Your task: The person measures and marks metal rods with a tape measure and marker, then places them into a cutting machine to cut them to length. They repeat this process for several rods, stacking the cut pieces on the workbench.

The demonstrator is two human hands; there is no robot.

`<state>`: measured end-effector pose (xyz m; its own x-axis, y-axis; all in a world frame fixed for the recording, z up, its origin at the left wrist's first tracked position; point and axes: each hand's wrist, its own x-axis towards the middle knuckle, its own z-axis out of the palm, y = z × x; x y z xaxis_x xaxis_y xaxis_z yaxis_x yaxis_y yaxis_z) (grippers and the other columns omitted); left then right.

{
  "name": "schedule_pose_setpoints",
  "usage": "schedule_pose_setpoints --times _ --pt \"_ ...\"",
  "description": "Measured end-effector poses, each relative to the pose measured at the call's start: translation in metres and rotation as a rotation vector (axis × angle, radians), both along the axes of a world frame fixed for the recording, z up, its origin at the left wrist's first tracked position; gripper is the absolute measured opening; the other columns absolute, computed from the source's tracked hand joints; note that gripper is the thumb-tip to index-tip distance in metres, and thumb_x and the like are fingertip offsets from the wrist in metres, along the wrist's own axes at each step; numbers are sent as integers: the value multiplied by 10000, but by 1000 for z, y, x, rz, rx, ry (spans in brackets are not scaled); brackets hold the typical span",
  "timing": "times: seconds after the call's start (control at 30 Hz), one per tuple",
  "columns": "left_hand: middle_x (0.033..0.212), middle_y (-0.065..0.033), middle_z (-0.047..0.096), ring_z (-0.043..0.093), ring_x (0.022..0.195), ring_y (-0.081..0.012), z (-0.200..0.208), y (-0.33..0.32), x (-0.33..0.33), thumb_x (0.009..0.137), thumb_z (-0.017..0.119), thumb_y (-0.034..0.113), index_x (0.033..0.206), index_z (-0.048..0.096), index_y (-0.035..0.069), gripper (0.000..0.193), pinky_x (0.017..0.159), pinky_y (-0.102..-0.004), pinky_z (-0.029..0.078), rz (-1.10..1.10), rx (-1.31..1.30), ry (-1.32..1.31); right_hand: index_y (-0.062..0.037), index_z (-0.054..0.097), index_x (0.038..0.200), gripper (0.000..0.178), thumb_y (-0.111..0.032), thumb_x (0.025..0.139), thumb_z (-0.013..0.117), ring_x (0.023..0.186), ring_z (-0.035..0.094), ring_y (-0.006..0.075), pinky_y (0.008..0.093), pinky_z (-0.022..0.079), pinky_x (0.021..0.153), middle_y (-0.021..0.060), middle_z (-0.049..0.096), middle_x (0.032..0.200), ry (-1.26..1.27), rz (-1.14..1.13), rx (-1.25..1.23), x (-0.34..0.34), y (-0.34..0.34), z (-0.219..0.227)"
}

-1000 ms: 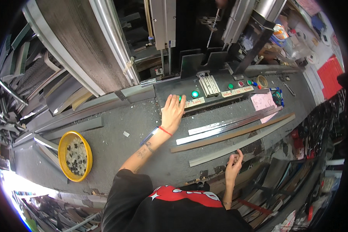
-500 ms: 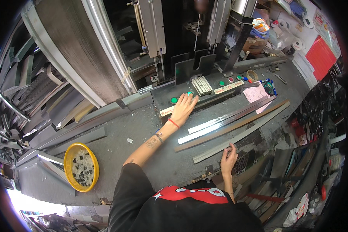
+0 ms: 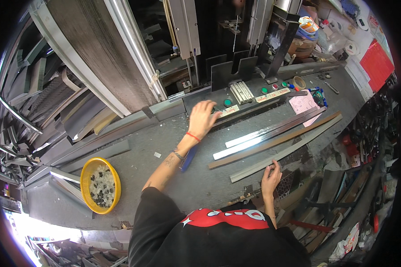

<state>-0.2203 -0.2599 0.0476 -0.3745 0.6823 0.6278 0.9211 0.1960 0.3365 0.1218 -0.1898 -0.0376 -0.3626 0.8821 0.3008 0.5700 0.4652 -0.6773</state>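
My left hand (image 3: 202, 118) is over the left end of a long dark control box (image 3: 254, 109), fingers stretched out. It covers the leftmost button, so whether it presses cannot be seen. A green button (image 3: 227, 103) shows just right of its fingertips. My right hand (image 3: 271, 175) hangs at the bench's near edge, fingers loosely bent, with nothing seen in it. By its fingertips lies a pale grey strip (image 3: 289, 150). Beyond that are a brown strip (image 3: 276, 141) and shiny metal strips (image 3: 254, 141). A blue object (image 3: 188, 160), partly hidden, lies beside my left forearm.
A yellow basket (image 3: 118, 191) of clear and black small pieces stands at the left. A drill bit (image 3: 235, 38) hangs in the machine behind the box. A pink paper (image 3: 298, 104) and pliers (image 3: 332, 88) lie at the right. Strip offcuts (image 3: 327, 191) fill the near right.
My left hand has moved left along the control box, uncovering a green button and covering the leftmost one. The view has shifted slightly. My right hand stays near the grey strip.
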Motion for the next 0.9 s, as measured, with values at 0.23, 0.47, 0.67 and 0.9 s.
schedule_pose_setpoints --times 0.23,0.47,0.67,0.9 --pt "911 -106 630 588 888 -302 16 -46 -52 888 589 209 884 653 48 173 780 -405 463 240 1 -70 -19 518 1236 328 -165 942 520 879 547 279 420 371 857 115 573 900 3 3 84 -1 2 -3" --pt "933 -114 636 615 924 -320 29 -49 -57 906 570 193 952 641 60 157 758 -407 494 262 40 -246 -20 519 1235 326 -176 949 516 901 558 290 459 371 896 109 572 897 -12 2 19 -1 1 0" --pt "984 -124 616 582 932 -315 40 -35 -40 883 543 94 1046 612 70 180 774 -398 497 266 -30 -128 -17 521 1235 330 -190 953 512 925 565 307 480 370 908 131 595 952 -10 -18 9 -1 2 -1" --pt "1161 -119 543 508 1074 -305 23 -23 -60 819 617 122 1180 542 76 372 884 -427 448 349 -81 44 -19 534 1214 320 -164 928 529 906 574 308 443 387 855 145 608 964 14 -7 67 -1 3 -1"
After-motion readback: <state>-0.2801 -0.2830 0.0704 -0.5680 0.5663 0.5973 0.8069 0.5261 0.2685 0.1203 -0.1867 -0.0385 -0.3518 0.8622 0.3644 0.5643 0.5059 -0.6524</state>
